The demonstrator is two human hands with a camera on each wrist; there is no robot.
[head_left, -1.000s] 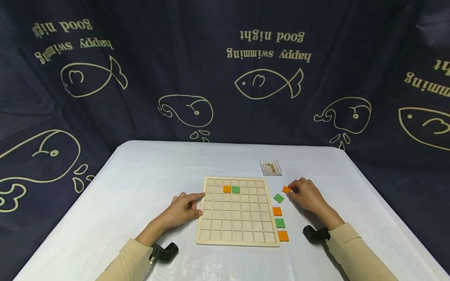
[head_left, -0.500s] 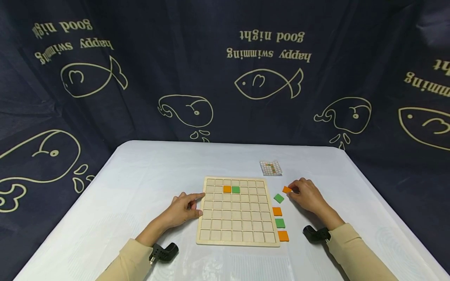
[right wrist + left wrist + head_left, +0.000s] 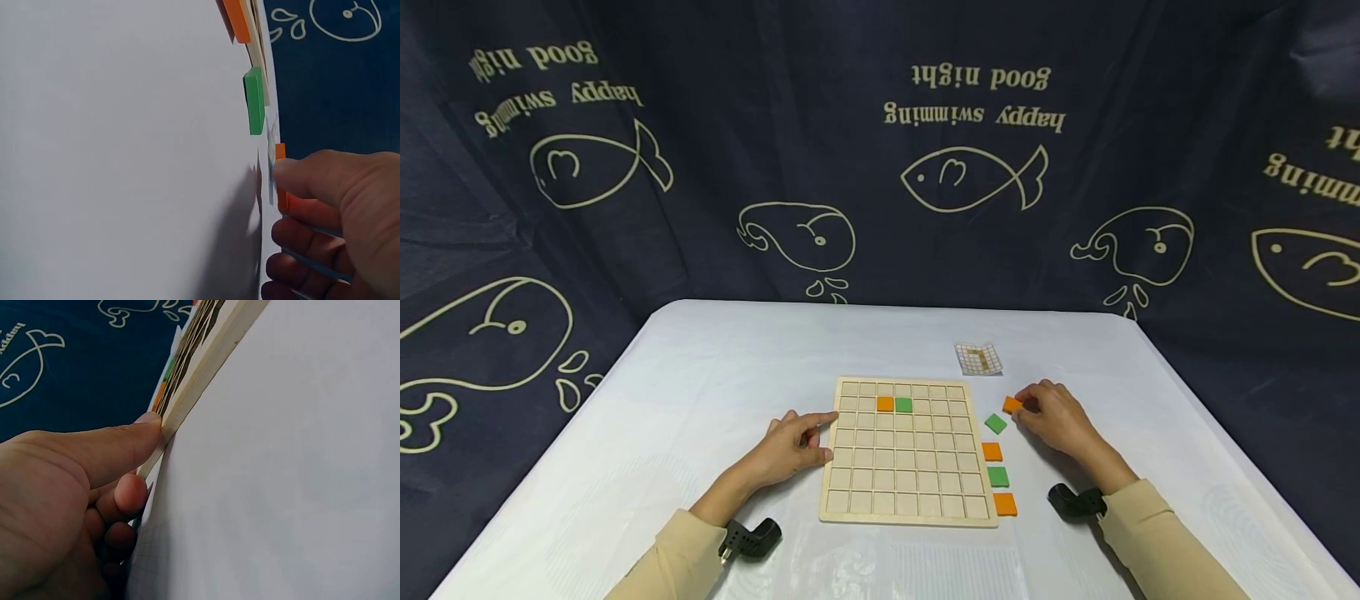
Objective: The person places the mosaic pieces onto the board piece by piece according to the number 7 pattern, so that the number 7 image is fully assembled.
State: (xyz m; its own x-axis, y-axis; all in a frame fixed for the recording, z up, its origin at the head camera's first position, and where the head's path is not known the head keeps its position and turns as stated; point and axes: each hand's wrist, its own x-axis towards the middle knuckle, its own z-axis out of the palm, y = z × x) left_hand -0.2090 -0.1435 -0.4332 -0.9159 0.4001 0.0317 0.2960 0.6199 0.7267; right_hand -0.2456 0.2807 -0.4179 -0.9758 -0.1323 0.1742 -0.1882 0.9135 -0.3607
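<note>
A wooden grid board (image 3: 893,459) lies on the white table. One orange tile (image 3: 885,404) and one green tile (image 3: 904,405) sit side by side in its second row from the far edge. At the board's left edge rests my left hand (image 3: 790,447), index finger and thumb spread apart along the rim; the thumb (image 3: 125,447) touches the edge in the left wrist view. Right of the board, my right hand (image 3: 1054,414) pinches another orange tile (image 3: 281,153) between thumb and fingers. A loose green tile (image 3: 996,423) lies just left of that hand.
Two orange tiles, the nearer (image 3: 1005,504) and the farther (image 3: 992,452), and a green tile (image 3: 997,477) line the board's right edge. A creased paper card (image 3: 978,359) with a printed grid pattern lies beyond the board. A dark curtain (image 3: 820,167) hangs behind the table.
</note>
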